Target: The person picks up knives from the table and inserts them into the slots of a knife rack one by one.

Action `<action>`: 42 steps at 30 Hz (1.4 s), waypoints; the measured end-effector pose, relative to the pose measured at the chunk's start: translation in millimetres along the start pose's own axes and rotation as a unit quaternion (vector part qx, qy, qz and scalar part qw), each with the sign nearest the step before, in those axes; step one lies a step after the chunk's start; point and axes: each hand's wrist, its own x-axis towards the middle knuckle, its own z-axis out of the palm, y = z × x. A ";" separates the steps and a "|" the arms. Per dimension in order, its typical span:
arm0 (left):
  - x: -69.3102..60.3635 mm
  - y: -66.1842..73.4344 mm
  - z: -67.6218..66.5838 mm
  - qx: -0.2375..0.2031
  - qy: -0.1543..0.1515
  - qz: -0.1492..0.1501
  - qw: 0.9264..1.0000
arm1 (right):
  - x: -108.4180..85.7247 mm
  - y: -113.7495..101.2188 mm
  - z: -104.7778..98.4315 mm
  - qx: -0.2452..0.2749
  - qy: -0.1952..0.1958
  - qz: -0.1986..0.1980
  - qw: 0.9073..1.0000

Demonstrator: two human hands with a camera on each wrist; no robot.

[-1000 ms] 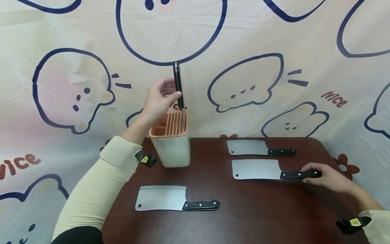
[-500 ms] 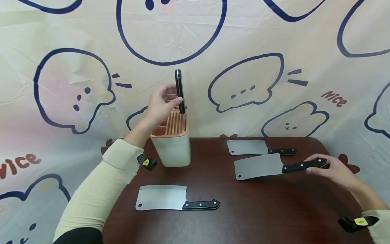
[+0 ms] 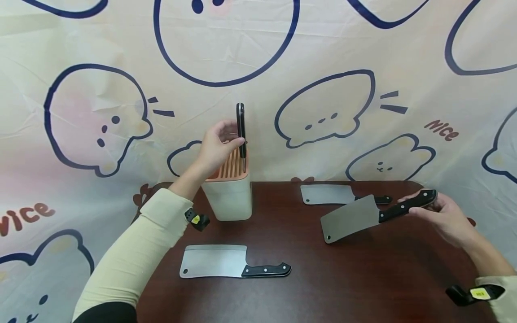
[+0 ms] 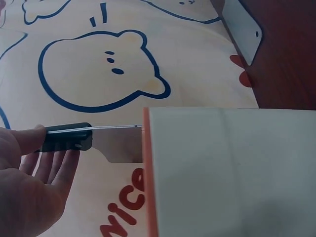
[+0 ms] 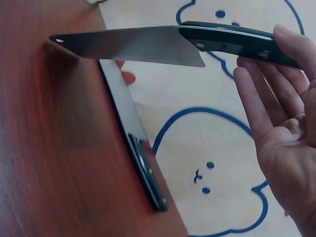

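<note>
Left hand [image 3: 216,148] lower, right hand [image 3: 449,219] higher, thumbs [image 3: 234,143] against knife handles [image 3: 397,211].

Knife block [image 3: 228,201] stands nr far L corner of tbl [image 3: 343,287]; upright knife [image 3: 241,123] in its rightmost slot, L hand [image 3: 219,146] at the handle's L side. Near cleaver [image 3: 218,261] lies in front of block, handle to R. Far cleaver [image 3: 327,194] lies along far edge, twd far R corner. Tilted cleaver [image 3: 351,219] just before it, partly overlapping in head view, handle in R hand [image 3: 446,220] nr R edge. Cloth [image 3: 258,40] behind tbl.
</note>
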 end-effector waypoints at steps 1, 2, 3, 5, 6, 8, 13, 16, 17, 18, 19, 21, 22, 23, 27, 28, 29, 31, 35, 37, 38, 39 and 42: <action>-0.9 -0.8 0.4 0.002 -0.003 -0.001 1.000 | 0.7 -2.4 1.8 0.001 0.004 -0.003 1.000; -1.8 -1.6 0.9 0.001 -0.005 -0.003 1.000 | 1.7 -4.8 3.9 -0.002 0.009 -0.003 1.000; -2.4 -3.0 1.4 0.002 -0.008 -0.004 1.000 | 2.5 -7.3 5.8 0.000 0.015 -0.004 1.000; -3.9 -5.6 2.1 0.004 -0.012 -0.009 1.000 | 3.7 -12.6 9.6 0.003 0.026 -0.004 1.000; -4.8 -6.8 2.4 0.005 -0.013 -0.013 1.000 | 4.4 -15.5 11.3 0.006 0.028 -0.004 1.000; -6.4 -9.2 3.1 0.004 -0.015 -0.018 1.000 | 5.9 -21.1 14.6 0.012 0.033 -0.006 0.999; -9.2 -14.3 4.9 0.002 -0.018 -0.025 1.000 | 9.5 -34.3 20.8 0.041 0.029 -0.023 0.998; -10.8 -17.1 5.7 0.009 -0.021 -0.022 0.999 | 11.5 -40.8 23.9 0.040 0.029 -0.033 0.998; -11.4 -18.2 5.8 0.013 -0.021 -0.022 0.999 | 12.3 -42.7 25.1 0.039 0.031 -0.034 0.998; -11.9 -19.3 6.0 0.018 -0.022 -0.022 0.999 | 12.9 -44.4 26.1 0.036 0.034 -0.034 0.998; -12.4 -20.0 6.2 0.021 -0.022 -0.021 0.999 | 13.3 -46.1 27.1 0.030 0.037 -0.034 0.998; -13.2 -21.7 6.6 0.027 -0.023 -0.021 0.999 | 14.1 -49.0 28.9 0.023 0.046 -0.032 0.998; -13.5 -22.5 6.9 0.029 -0.023 -0.022 0.999 | 14.3 -50.4 29.6 0.017 0.050 -0.032 0.998; -13.5 -23.0 7.2 0.028 -0.023 -0.022 0.999 | 14.6 -51.7 30.2 0.016 0.052 -0.032 0.998; -13.9 -23.6 7.6 0.027 -0.023 -0.020 0.999 | 16.2 -57.2 32.1 0.015 0.053 -0.038 0.998; -14.0 -23.8 7.7 0.027 -0.023 -0.020 0.999 | 16.8 -58.3 32.6 0.020 0.049 -0.040 0.998; -14.2 -23.7 7.8 0.027 -0.023 -0.020 0.999 | 17.4 -59.6 33.3 0.017 0.051 -0.038 0.998; -14.0 -24.4 8.2 0.026 -0.022 -0.022 0.999 | 18.4 -62.6 35.2 -0.008 0.065 -0.029 0.997; -14.4 -26.6 8.8 0.019 -0.019 -0.024 0.999 | 23.6 -69.0 41.5 -0.021 0.081 -0.024 0.996; -14.6 -27.9 9.2 0.016 -0.016 -0.026 0.999 | 27.3 -71.7 45.1 -0.005 0.077 -0.031 0.997; -14.6 -28.3 9.4 0.016 -0.015 -0.025 0.999 | 29.4 -72.8 47.1 0.015 0.070 -0.039 0.997; -14.5 -28.8 9.7 0.014 -0.013 -0.026 0.999 | 31.0 -73.8 49.0 0.019 0.069 -0.041 0.997; -14.5 -28.9 10.5 0.013 -0.010 -0.026 1.000 | 35.8 -76.1 54.7 0.022 0.059 -0.054 0.997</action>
